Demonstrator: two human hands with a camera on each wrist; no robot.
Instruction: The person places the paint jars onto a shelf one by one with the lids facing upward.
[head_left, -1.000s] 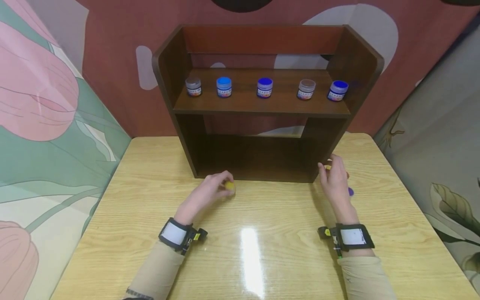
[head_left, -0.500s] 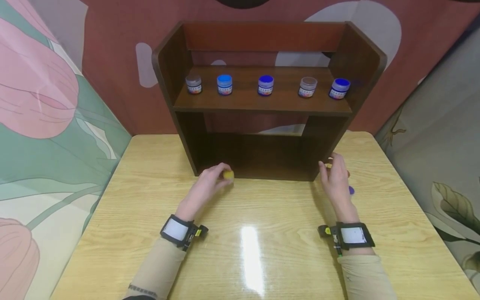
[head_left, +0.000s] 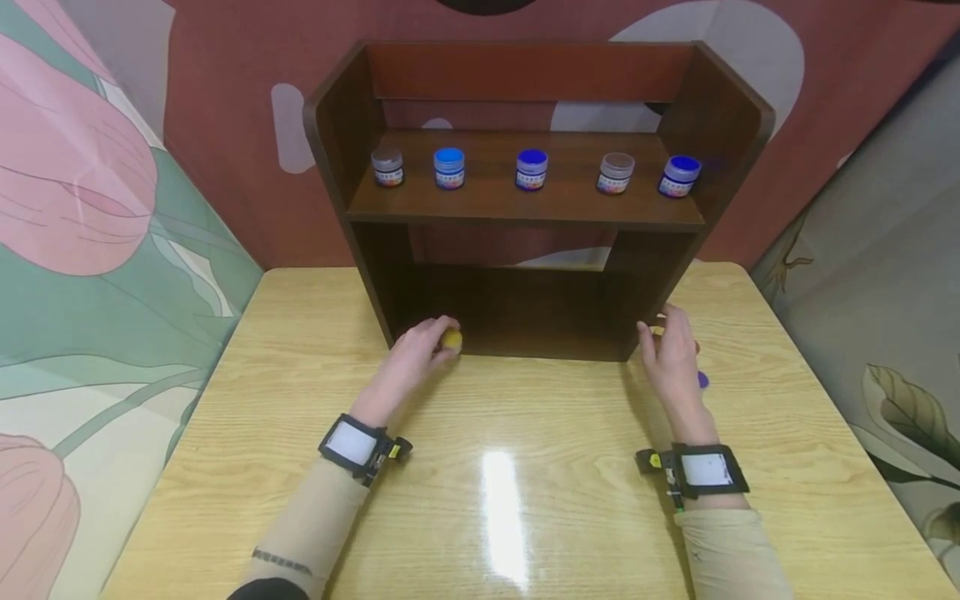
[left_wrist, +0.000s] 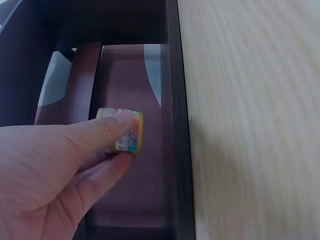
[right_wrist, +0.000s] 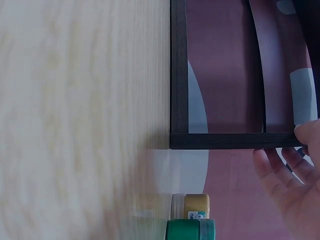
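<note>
My left hand (head_left: 414,354) pinches a small paint jar (head_left: 452,339) with yellow on it between thumb and fingers. It is at the front of the shelf's lower compartment, near the left side; in the left wrist view the jar (left_wrist: 131,132) shows a colourful label. My right hand (head_left: 672,354) is at the right side panel of the dark brown wooden shelf (head_left: 525,221). In the right wrist view its thumb overlaps the panel's front edge (right_wrist: 235,141), and its fingertips (right_wrist: 261,157) meet the outer face, so the hand grips the panel.
On the upper shelf stand several paint jars, among them a light blue one (head_left: 448,169) and a dark blue one (head_left: 531,171). Outside the right panel are a gold jar (right_wrist: 196,206), a green jar (right_wrist: 190,230) and something purple (head_left: 702,380). The wooden table (head_left: 570,467) reflects light.
My left hand has carried the yellow jar from the table just before the shelf, forward and slightly left, to the lower compartment's front edge. The right hand stays at the side panel.
</note>
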